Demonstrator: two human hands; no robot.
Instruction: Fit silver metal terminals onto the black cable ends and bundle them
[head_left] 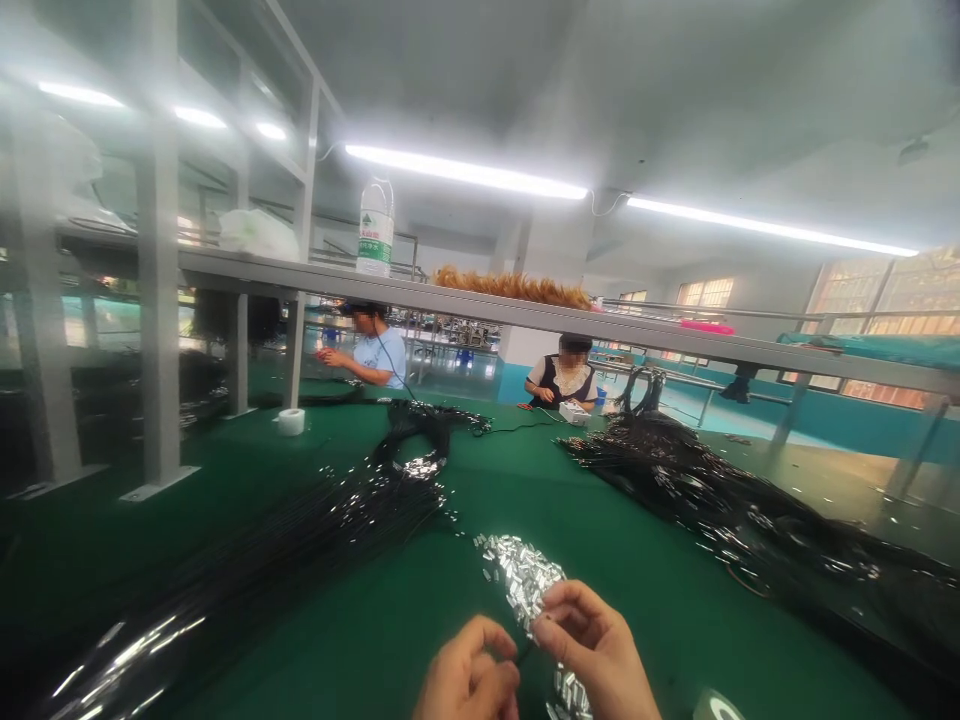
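Note:
My left hand [472, 672] is closed at the bottom of the head view, thumb and fingers curled. A short length of thin black cable [527, 650] sticks out from its fingertips toward my right hand. Just to the right, my right hand [592, 645] has its thumb and fingertips pinched together. Whatever lies in that pinch is too small to make out. Behind the fingertips spreads a pile of small shiny metal pieces [517, 570] on the green tabletop [420, 620]. More of these pieces show below, between the hands.
Bundles of black cables with shiny ends lie at left [300, 530] and right [705, 480]. A tape roll [291, 421] stands by the shelf post [159, 300]; another roll [716, 706] is near my right hand. Overhead, the shelf [465, 302] carries a bottle [375, 228]. Two people sit opposite.

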